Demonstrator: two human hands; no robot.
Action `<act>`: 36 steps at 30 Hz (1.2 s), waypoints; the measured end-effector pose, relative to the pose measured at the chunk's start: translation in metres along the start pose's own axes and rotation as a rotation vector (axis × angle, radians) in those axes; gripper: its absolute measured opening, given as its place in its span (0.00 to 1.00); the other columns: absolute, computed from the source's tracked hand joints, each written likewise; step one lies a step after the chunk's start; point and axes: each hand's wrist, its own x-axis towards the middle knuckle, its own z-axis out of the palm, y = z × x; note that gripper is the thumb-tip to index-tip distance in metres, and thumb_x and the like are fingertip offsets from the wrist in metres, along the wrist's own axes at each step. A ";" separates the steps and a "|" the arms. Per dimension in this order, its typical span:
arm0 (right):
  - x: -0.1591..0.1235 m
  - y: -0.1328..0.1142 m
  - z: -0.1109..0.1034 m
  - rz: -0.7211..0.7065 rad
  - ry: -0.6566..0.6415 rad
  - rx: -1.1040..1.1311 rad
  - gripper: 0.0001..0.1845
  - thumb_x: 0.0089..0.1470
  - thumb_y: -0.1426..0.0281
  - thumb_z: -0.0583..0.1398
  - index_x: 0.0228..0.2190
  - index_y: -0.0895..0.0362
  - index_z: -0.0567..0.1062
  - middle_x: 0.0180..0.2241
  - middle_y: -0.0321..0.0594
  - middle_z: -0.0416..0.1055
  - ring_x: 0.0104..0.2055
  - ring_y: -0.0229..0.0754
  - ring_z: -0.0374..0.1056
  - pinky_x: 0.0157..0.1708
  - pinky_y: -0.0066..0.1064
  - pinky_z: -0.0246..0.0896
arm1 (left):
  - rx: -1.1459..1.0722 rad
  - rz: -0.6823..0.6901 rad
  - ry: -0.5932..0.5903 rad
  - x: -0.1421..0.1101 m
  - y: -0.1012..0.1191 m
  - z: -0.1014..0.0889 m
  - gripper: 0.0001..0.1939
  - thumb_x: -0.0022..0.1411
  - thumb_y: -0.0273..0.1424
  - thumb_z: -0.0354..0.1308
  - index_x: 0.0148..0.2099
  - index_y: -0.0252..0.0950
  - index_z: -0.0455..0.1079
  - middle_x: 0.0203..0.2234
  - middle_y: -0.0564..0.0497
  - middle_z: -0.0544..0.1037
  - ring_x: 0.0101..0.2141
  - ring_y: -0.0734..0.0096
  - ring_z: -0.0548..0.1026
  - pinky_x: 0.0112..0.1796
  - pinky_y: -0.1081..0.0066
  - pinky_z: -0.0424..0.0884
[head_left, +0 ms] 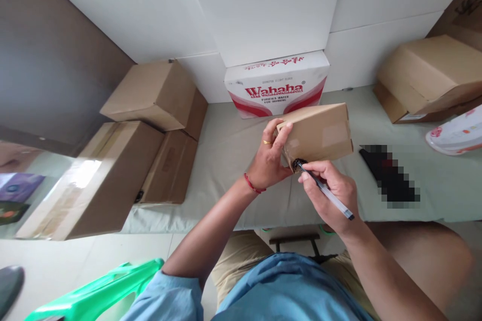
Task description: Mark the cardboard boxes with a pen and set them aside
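A small brown cardboard box (320, 133) is tilted above the covered table, in front of a white and red water carton. My left hand (269, 158) grips its left end, thumb below and fingers over the top edge. In my right hand (333, 193) is a pen (331, 198) with a clear barrel and a dark end. Its tip touches a dark black patch (299, 164) at the box's lower left corner. I cannot make out whether that patch is ink or a hole.
The Wahaha carton (276, 90) stands against the white wall panels. Stacked cardboard boxes (150, 95) are on the left, more boxes (433, 75) at the back right. A dark, pixelated object (389, 173) and a white container (457, 133) lie right. A green plastic stool (101, 291) is below left.
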 end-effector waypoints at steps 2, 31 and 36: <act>0.000 0.001 0.000 0.002 0.016 -0.002 0.04 0.68 0.68 0.63 0.43 0.53 0.79 0.30 0.34 0.84 0.27 0.34 0.79 0.30 0.22 0.72 | 0.005 -0.005 -0.004 0.000 0.000 0.000 0.59 0.65 0.41 0.74 0.83 0.44 0.39 0.71 0.30 0.55 0.72 0.38 0.63 0.67 0.39 0.70; -0.010 0.005 -0.008 0.048 0.095 -0.102 0.04 0.65 0.69 0.63 0.40 0.55 0.78 0.27 0.33 0.82 0.23 0.33 0.76 0.26 0.20 0.68 | -0.012 0.027 0.032 -0.002 -0.002 0.003 0.60 0.66 0.50 0.73 0.84 0.44 0.41 0.71 0.31 0.56 0.73 0.38 0.61 0.68 0.39 0.70; -0.013 0.001 -0.009 0.071 0.030 -0.082 0.04 0.66 0.69 0.62 0.37 0.54 0.78 0.25 0.32 0.80 0.23 0.33 0.75 0.25 0.21 0.66 | 0.002 0.011 0.017 -0.003 -0.001 0.003 0.60 0.65 0.49 0.74 0.84 0.46 0.40 0.71 0.31 0.55 0.72 0.38 0.62 0.67 0.39 0.71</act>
